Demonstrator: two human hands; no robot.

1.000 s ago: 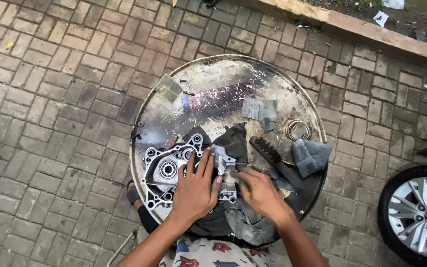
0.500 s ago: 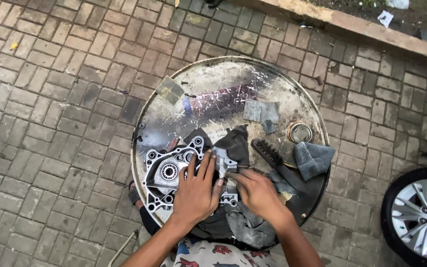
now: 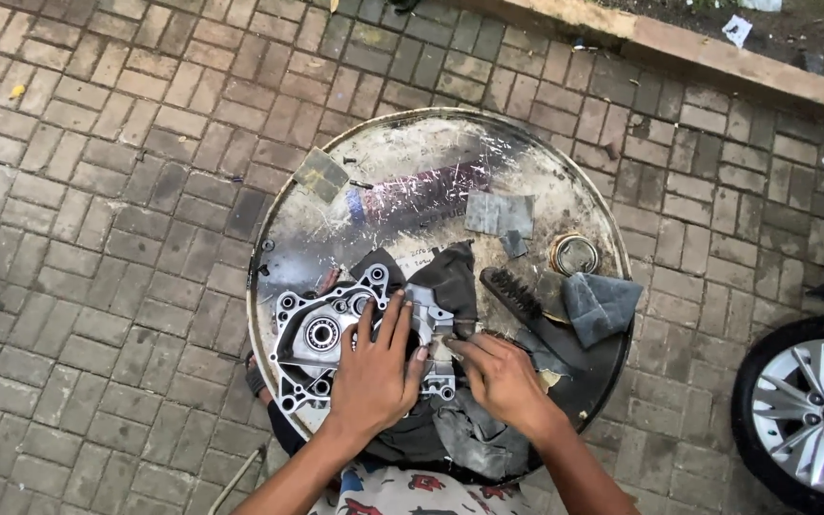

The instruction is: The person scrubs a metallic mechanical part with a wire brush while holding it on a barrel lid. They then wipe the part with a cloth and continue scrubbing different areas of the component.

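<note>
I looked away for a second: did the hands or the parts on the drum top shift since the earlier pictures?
Hardly. The left hand stays flat on the silver cast-metal engine casing, and the right hand stays beside it on the dark grey rag. The black brush, folded grey cloth and round metal drum top lie unchanged.

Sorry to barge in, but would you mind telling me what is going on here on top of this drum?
A person works on a silver engine casing lying on a round metal drum top. The left hand presses flat on the casing; the right hand pinches something small against it, over a dark rag. A black brush and grey cloth lie nearby.
</note>
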